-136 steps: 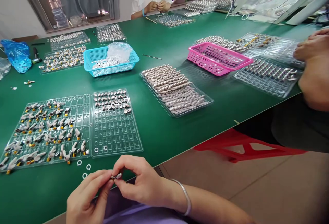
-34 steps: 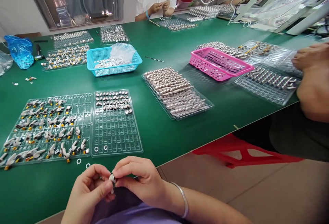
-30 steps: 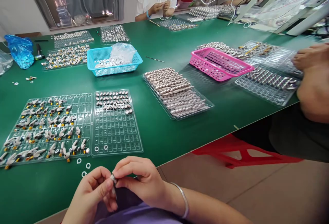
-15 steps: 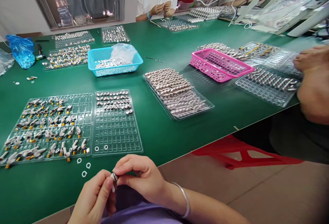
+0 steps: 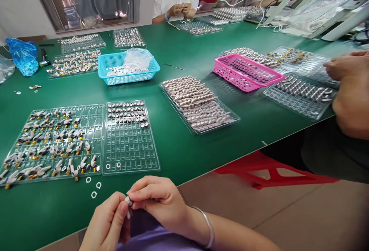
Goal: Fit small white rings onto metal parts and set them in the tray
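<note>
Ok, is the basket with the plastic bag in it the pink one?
No, the clear bag lies in the blue basket, not the pink basket.

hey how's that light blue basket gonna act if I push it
The blue basket looks like thin perforated plastic, so it's probably light. Low and wide, it should slide rather than tip. The loose white pieces inside would likely shift.

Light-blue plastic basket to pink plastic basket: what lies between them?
Head view: a thin dark tool, on the green tabletop, nearer the light-blue basket than the pink one.
</note>
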The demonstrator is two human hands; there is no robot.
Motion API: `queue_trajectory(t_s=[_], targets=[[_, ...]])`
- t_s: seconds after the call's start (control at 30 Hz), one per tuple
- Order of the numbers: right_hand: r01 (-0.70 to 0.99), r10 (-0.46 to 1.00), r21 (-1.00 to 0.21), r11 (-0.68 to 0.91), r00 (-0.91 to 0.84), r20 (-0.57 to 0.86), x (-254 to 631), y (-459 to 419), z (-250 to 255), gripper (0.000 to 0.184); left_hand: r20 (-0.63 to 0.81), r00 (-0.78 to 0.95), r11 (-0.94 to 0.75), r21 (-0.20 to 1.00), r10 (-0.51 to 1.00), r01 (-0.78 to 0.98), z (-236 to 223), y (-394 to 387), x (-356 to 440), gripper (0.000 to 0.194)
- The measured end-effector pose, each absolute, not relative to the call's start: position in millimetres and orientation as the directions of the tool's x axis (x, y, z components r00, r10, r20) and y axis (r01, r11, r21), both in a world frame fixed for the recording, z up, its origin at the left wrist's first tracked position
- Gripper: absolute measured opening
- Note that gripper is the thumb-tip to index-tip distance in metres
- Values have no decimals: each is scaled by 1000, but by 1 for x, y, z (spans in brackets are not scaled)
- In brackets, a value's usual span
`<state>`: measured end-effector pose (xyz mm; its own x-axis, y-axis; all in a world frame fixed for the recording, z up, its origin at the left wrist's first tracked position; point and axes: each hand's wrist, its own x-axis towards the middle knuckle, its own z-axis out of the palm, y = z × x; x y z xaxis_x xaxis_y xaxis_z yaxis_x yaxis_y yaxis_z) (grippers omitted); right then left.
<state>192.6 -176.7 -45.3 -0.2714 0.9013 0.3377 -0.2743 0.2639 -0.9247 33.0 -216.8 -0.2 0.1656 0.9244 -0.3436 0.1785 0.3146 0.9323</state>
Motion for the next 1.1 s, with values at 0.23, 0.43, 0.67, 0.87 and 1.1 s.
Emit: queue_trajectory(t_s=[0.23, 0.43, 0.67, 0.87, 1.1], targets=[[-302, 937, -935, 187, -231, 262, 187, -181, -50, 11, -341, 245, 279, 926, 908, 255, -3, -215, 29, 40], [-372, 947, -924, 89, -257, 195, 189, -181, -48, 11, -360, 197, 322, 925, 912, 201, 2, -216, 31, 41], [-580, 948, -789, -204, -319, -11, 186, -180, -50, 18, -395, 184, 372, 917, 900, 146, 3, -215, 31, 41], [-580, 952, -792, -189, -305, -3, 184, -181, -50, 18, -398, 192, 374, 915, 897, 148, 3, -216, 31, 41], [-361, 948, -922, 142, -220, 232, 188, -181, -46, 18, -338, 166, 298, 928, 926, 223, 3, -216, 33, 43]])
